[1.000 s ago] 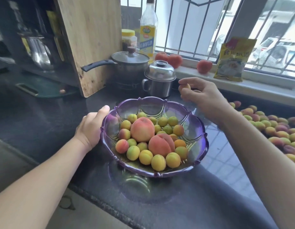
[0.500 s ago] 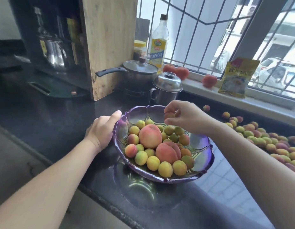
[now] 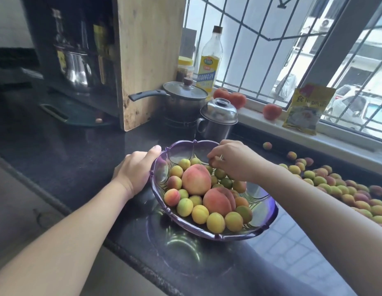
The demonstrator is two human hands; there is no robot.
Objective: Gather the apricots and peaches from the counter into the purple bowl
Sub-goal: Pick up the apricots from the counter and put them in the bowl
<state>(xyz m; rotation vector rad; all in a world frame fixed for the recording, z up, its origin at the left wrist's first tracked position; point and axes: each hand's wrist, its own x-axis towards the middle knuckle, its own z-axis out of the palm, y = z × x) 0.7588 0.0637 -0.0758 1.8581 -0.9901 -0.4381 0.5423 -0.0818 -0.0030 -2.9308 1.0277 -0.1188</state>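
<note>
I observe the purple bowl [image 3: 258, 214] standing on the dark bench [image 3: 74, 159], near its front edge. It holds two peaches [image 3: 196, 179] and many small apricots [image 3: 200, 214] heaped around them. My left hand [image 3: 135, 169] grips the bowl's left rim, thumb laid along the top edge and fingers out of sight on the outer wall. My right hand [image 3: 233, 161] is over the far side of the bowl, just above the fruit, fingers bent downward and pinching one small apricot [image 3: 213, 162] between thumb and fingertips. The two hands are apart, on opposite sides of the bowl.

To the right, a spread of loose apricots [image 3: 335, 189] lies on the bench below the window sill [image 3: 346, 144], with a few strays nearer the sill. Behind the bowl stand a lidded steel mug [image 3: 218, 120] and a lidded saucepan [image 3: 181, 101]. A wooden cutting board [image 3: 147, 60] leans upright to their left. An oil bottle [image 3: 209, 65], three tomatoes [image 3: 271, 111] and a yellow packet [image 3: 307, 108] sit at the window.
</note>
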